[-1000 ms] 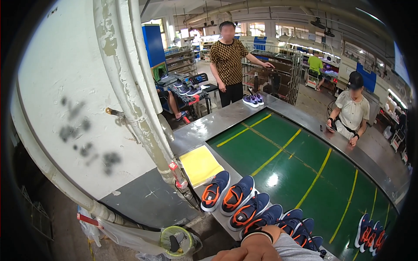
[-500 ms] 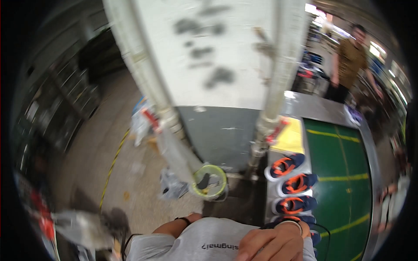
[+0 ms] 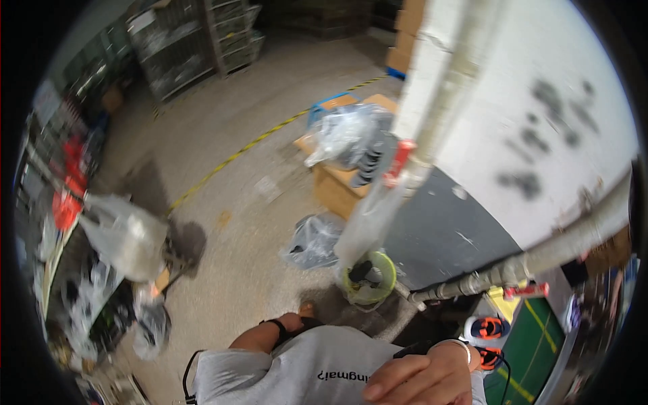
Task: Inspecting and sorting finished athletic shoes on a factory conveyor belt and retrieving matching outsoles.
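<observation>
The right hand (image 3: 418, 379) lies against the grey printed T-shirt (image 3: 317, 368) at the bottom of the view, fingers loosely curled and together, holding nothing that shows; a pale band sits on its wrist. The left hand (image 3: 291, 322) is mostly hidden behind the shirt's upper edge, with only a dark wrist strap and part of the hand showing, so whether it is open or closed cannot be told.

Nearest the right hand, just beyond the wrist, stand orange, white and navy sports shoes (image 3: 487, 329) at the edge of a dark green conveyor belt with yellow lines (image 3: 533, 347). Above the shirt, a round yellow-green bucket (image 3: 369, 278) rests on the concrete floor (image 3: 223, 169) at the foot of a grey pipe (image 3: 526, 260). A crumpled clear plastic bag (image 3: 312, 239) lies beside it, and a brown cardboard box (image 3: 335, 185) topped with another plastic bag stands farther off.
</observation>
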Tool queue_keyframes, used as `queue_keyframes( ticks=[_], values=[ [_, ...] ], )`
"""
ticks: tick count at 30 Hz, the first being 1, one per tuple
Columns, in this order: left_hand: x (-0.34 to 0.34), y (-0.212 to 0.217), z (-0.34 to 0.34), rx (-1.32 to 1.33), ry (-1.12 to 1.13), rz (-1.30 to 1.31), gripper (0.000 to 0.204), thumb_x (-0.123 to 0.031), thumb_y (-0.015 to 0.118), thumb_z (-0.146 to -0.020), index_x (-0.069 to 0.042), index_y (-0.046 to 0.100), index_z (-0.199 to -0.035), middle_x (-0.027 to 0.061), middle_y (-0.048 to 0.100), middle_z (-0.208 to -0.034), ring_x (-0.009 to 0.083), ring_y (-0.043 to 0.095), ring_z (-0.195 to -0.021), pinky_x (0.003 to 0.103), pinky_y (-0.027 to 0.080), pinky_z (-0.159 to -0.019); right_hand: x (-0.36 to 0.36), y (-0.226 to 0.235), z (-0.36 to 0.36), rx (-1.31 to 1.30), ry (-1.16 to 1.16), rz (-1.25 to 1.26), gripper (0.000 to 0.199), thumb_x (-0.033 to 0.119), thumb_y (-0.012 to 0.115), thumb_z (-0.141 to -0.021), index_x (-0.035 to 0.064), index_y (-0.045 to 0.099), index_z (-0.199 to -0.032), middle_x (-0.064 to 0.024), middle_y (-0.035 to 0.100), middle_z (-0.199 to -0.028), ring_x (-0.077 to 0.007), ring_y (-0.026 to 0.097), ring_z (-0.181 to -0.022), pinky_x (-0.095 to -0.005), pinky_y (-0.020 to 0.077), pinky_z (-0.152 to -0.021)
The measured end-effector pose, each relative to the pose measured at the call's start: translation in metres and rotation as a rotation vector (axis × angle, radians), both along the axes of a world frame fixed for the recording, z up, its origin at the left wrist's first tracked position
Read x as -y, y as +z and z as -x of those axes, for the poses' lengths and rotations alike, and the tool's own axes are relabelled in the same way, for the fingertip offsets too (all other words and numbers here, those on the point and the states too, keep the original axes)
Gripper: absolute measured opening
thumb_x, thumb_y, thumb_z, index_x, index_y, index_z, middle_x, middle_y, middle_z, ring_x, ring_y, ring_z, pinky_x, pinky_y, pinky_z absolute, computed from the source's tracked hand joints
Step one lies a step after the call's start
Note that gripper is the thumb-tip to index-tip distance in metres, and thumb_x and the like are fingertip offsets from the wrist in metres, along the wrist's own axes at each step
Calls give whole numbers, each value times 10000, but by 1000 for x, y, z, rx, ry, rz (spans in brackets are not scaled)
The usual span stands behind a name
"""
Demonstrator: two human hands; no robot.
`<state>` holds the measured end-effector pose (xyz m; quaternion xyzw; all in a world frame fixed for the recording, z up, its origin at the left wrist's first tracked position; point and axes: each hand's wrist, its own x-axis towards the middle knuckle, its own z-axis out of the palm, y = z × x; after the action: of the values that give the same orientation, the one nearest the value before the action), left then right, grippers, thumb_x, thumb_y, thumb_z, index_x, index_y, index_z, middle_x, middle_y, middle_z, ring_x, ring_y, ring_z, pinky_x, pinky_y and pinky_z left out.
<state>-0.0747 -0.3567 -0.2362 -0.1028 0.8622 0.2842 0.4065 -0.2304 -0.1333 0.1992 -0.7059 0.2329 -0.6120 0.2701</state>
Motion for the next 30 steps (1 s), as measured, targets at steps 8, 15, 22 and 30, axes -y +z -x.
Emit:
queue_keyframes(
  ticks=[8, 15, 22, 30],
  values=[
    [66, -13, -60, -8, 648, -17, 369, -297, 562, -716, -42, 662, -963, 197, 626, -1006, 326, 591, -982, 384, 462, -853, 163, -6, -21, 84, 492, -17, 475, 268, 439, -923, -115, 424, -1204, -334, 528, -1093, -450, 525, -1014, -477, 432, -871],
    [75, -9, -140, 78, 1161, -17, 411, -274, 563, -693, 11, 648, -977, 232, 605, -1040, 334, 572, -1023, 384, 454, -856, 254, 4, -56, 18, 854, -56, 436, 245, 523, -889, -104, 467, -1145, -287, 578, -1007, -407, 572, -935, -434, 486, -766],
    [22, -41, -176, 174, 1452, -88, 430, -346, 553, -736, -42, 636, -1028, 191, 591, -1104, 315, 548, -1073, 381, 429, -895, 327, 6, -74, 57, 1142, -129, 453, 216, 634, -814, -66, 490, -1138, -234, 604, -989, -373, 588, -883, -407, 493, -725],
    [44, -17, -162, 201, 1698, -95, 434, -373, 550, -736, -46, 645, -1005, 198, 603, -1068, 338, 550, -1053, 387, 431, -883, 425, 0, -84, -19, 1491, -108, 405, 202, 633, -820, -62, 513, -1103, -213, 622, -954, -359, 591, -864, -398, 494, -725]
  ],
)
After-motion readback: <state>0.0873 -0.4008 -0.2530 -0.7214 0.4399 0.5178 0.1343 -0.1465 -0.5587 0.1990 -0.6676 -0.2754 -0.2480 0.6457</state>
